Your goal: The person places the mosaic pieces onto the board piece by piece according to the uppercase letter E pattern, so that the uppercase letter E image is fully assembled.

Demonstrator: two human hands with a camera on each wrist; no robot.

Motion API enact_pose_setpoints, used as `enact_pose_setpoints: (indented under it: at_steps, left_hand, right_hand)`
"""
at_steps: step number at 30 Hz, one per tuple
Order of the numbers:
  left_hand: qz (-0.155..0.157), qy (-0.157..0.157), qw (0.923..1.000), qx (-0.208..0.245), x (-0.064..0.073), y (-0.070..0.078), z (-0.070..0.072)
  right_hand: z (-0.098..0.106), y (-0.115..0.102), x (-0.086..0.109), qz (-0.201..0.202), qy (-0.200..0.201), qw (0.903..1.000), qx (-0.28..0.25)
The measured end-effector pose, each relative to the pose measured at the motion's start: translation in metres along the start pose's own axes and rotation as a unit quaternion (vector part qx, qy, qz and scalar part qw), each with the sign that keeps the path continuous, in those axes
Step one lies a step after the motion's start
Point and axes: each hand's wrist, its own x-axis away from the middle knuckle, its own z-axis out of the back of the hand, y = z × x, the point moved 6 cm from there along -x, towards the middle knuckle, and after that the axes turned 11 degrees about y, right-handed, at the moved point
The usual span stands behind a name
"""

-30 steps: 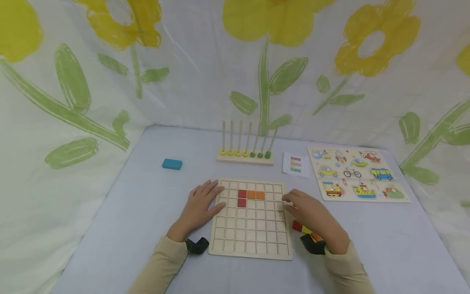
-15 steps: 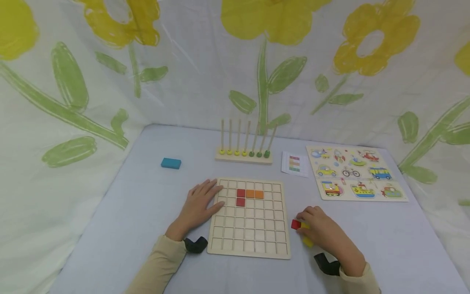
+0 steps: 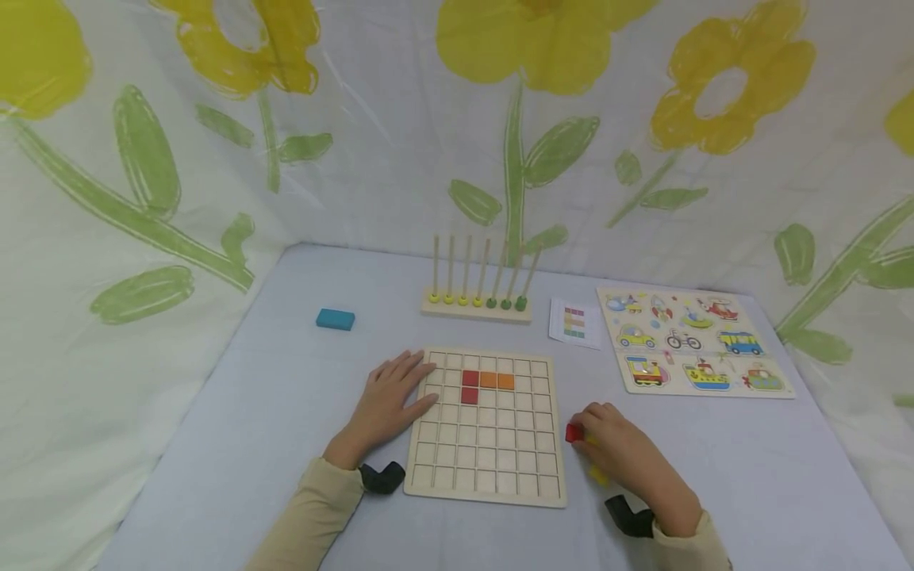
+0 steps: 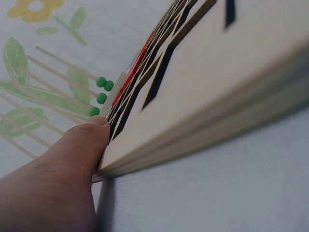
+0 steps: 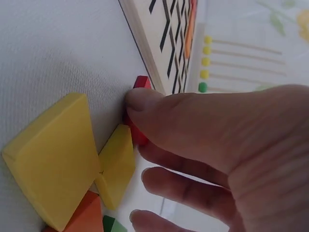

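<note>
A square wooden grid board [image 3: 485, 501] lies flat in front of me, with two red tiles [image 3: 470, 378] and two orange tiles [image 3: 497, 381] set in its upper cells. My left hand [image 3: 383, 411] rests along the board's left edge, fingers spread and thumb touching the rim. Beyond the board's right edge, my right hand [image 3: 620, 446] pinches a red tile [image 5: 141, 81] between thumb and fingers, low at the table. Two yellow tiles [image 5: 55, 159] lie beside that tile, with an orange tile [image 5: 88, 215] and a green tile [image 5: 111, 225] partly hidden behind them.
At the back stands a peg rack [image 3: 477, 310] with yellow and green beads. A printed pattern card [image 3: 574, 323] and a vehicle puzzle board [image 3: 696, 337] lie to the right. A teal block [image 3: 335, 319] sits at the left.
My right hand has moved from the board's right edge down to the loose tiles and now pinches a red one. My left hand stays on the board.
</note>
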Motion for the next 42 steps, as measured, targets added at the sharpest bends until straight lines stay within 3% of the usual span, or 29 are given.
enact_pose_setpoints:
  at_steps: [11,18,21,29,42]
  left_hand:
    - [-0.001,-0.003,1.0,-0.008,0.0,-0.002,-0.002]
    - [0.004,-0.009,0.9999,-0.008,0.0,-0.002,-0.002]
    - [0.006,-0.011,0.9999,-0.005,-0.001,-0.002,-0.003]
    - [0.008,-0.013,0.9999,-0.003,0.0,-0.003,-0.004]
    - [0.004,-0.012,0.9999,-0.005,0.0,-0.002,-0.002]
  right_hand:
    - [0.009,-0.034,-0.024,0.067,0.054,0.996,-0.024]
    - [0.0,-0.074,-0.046,0.181,0.108,0.9768,-0.034]
    - [-0.006,-0.088,-0.052,0.209,0.119,0.9695,-0.046]
    - [-0.02,-0.114,-0.067,0.23,0.099,0.9669,-0.048]
    - [-0.024,-0.126,-0.073,0.244,0.094,0.965,-0.016]
